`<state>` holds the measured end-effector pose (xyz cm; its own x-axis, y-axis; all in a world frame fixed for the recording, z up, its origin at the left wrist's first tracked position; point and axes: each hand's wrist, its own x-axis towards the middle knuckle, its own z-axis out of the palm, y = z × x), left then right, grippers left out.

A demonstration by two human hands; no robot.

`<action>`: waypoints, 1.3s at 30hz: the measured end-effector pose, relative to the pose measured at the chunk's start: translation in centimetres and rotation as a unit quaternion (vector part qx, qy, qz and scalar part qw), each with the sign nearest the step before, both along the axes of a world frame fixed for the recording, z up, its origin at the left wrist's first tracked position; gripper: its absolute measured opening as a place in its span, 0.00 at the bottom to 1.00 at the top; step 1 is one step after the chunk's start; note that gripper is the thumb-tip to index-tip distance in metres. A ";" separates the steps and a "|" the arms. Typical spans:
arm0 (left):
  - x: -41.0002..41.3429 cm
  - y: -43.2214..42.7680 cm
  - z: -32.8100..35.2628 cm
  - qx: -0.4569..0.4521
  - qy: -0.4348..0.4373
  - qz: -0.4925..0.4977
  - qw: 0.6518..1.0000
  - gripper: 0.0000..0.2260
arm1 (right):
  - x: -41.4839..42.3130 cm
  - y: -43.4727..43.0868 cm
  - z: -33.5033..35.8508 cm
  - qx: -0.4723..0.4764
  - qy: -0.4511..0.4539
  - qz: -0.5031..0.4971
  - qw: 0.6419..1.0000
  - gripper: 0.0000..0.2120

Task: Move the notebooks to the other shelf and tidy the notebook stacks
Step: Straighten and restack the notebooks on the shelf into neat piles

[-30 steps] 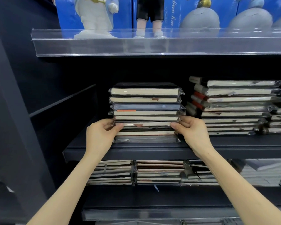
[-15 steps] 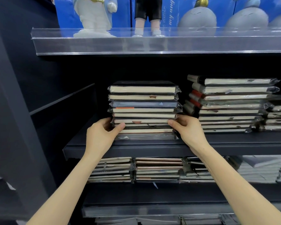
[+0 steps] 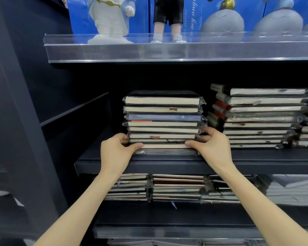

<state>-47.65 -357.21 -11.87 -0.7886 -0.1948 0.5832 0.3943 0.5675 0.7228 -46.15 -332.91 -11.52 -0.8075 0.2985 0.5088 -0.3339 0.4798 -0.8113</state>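
- A dark navy side panel (image 3: 16,121) closes in the shelving on the left, smooth and matte.
- Overhead, a clear acrylic rail (image 3: 167,50) fronts the top shelf. A glossy white figurine (image 3: 110,20) stands behind it, with rounded grey figures (image 3: 222,22) further right.
- The left hand (image 3: 116,153) grips the low left edge of the centre stack of shrink-wrapped notebooks (image 3: 163,121). Its fingers curl round the side and its thumb presses the front page edges.
- That stack sits on the matte dark blue middle shelf (image 3: 89,166), near the front lip. Cream page edges face outward between dark covers, under crinkled shiny wrap with small orange-red tabs.
- Under it, on the lower shelf, shorter rows of wrapped notebooks (image 3: 176,188) lie side by side.
- The right hand (image 3: 212,148) grips the stack's low right edge the same way, fingers round the side and thumb on the front.
- Just beside that hand stands a wider stack of wrapped notebooks (image 3: 260,118). It is unevenly fanned, with red and cream corners poking out at its left, and it crowds the space to the right.
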 end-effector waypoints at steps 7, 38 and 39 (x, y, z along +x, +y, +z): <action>0.2 0.1 0.0 0.002 0.023 0.000 1.000 0.09 | 0.3 -0.3 -0.1 0.013 0.029 -0.023 0.999 0.27; 0.0 -0.1 0.1 0.052 0.040 -0.071 0.995 0.10 | -0.1 0.9 0.3 -0.042 0.001 0.081 0.996 0.10; 0.2 -0.1 0.1 0.058 0.039 -0.078 0.995 0.12 | 0.1 0.7 0.3 -0.042 0.010 0.065 0.997 0.14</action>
<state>-47.47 -357.35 -11.78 -0.7679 -0.1421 0.6246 0.5287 0.4100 0.7433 -46.04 -332.20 -11.24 -0.8326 0.2336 0.5022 -0.4051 0.3614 -0.8398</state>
